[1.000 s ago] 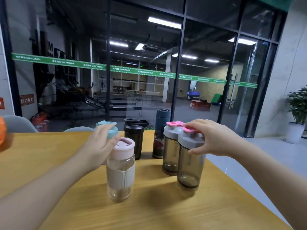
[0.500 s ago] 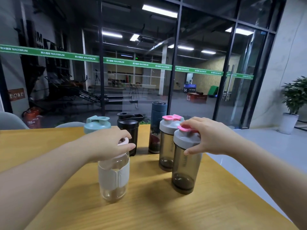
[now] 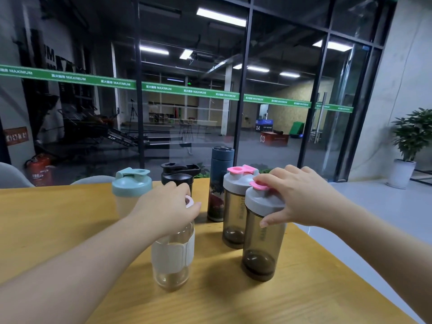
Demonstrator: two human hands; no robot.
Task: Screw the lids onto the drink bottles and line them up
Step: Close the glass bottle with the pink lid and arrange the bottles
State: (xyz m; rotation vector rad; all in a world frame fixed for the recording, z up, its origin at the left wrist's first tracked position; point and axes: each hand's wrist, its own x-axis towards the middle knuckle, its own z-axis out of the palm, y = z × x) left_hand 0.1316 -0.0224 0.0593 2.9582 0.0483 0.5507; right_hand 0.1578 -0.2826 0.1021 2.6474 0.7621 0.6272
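Several drink bottles stand on the wooden table (image 3: 70, 230). My left hand (image 3: 166, 206) grips the pale pink lid of a clear bottle with a white sleeve (image 3: 173, 256), hiding most of the lid. My right hand (image 3: 301, 197) grips the grey lid with a pink flip cap on the near smoky shaker (image 3: 261, 244). Behind that stands a second smoky shaker (image 3: 233, 206) with a grey and pink lid. Further back are a teal-lidded shaker (image 3: 131, 190), a black shaker (image 3: 177, 176) with its flip cap up, and a tall dark blue flask (image 3: 219, 183).
The table's right edge (image 3: 350, 274) runs diagonally just right of the near shaker, with grey floor beyond. A glass wall stands behind the table. A grey chair back (image 3: 14, 176) shows at far left, and a potted plant (image 3: 409, 146) stands at far right.
My left hand has come down from beside the teal-lidded shaker onto the clear bottle's pink lid and now covers it. My right hand has stayed on the near shaker's lid.
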